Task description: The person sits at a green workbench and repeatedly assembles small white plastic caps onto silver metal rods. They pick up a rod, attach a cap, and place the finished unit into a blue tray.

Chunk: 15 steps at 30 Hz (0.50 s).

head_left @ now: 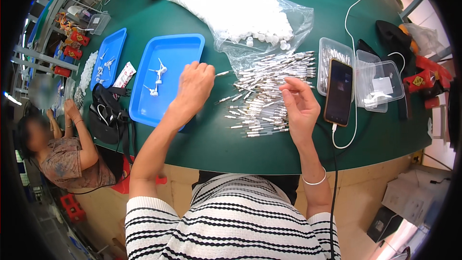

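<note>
On a dark green work table (211,139) the person's left hand (195,86) hovers, back upward and fingers curled down, between a shallow bright blue plastic tray (183,48) and a loose heap of thin silver metal pins with clear sleeves (267,94); one such pin (222,73) pokes out from its fingertips toward the heap, so the hand appears pinched on it. The right hand (301,106) is held just over the near right edge of the same heap, palm turned inward, fingers loosely bent and partly spread; whether it grips anything I cannot tell. The two hands are apart, with the heap between them. Inside the blue tray lie a few small white plastic fittings with thin stems (158,78). Behind the heap sits a large clear plastic bag full of small white plastic caps (236,5), some spilled at its mouth. To the right of the heap a black smartphone (338,91) rests propped on a clear plastic box of more pins (332,50), with a white cable (353,130) plugged into its near end. Further left, a second, narrower blue tray (108,55) holds more white fittings, and a black bag (108,115) lies near the table edge. Another person in a patterned shirt (62,159) sits at the far left.
</note>
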Tool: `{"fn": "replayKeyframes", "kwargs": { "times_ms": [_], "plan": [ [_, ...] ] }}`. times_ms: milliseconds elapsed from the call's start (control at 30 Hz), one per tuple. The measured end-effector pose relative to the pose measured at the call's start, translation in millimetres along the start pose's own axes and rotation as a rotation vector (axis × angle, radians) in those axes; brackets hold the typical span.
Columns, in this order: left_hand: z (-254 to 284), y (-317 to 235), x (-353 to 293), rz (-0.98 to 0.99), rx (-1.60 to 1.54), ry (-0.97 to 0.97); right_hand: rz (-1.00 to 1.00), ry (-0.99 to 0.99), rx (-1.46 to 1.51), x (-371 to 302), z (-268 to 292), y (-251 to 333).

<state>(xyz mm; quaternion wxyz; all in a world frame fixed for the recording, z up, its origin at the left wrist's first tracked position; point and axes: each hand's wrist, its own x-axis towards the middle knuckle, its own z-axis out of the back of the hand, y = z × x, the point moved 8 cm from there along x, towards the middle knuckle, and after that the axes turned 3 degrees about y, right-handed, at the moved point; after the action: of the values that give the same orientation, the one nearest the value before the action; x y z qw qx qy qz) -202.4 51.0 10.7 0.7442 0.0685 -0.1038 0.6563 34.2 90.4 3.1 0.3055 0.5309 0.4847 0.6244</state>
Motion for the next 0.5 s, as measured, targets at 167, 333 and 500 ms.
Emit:
{"fn": "replayKeyframes", "kwargs": {
  "times_ms": [167, 333, 500],
  "plan": [
    [52, -45, -19, -0.012, -0.02, -0.123, 0.506, 0.089, -0.691, -12, -39, 44],
    [68, -104, -13, -0.179, -0.157, -0.203, 0.589, 0.127, -0.76, -22, -48, 42],
    [79, -89, 10, -0.07, -0.606, -0.131, 0.416, 0.066, -0.588, -11, -22, 33]
  ]
}}
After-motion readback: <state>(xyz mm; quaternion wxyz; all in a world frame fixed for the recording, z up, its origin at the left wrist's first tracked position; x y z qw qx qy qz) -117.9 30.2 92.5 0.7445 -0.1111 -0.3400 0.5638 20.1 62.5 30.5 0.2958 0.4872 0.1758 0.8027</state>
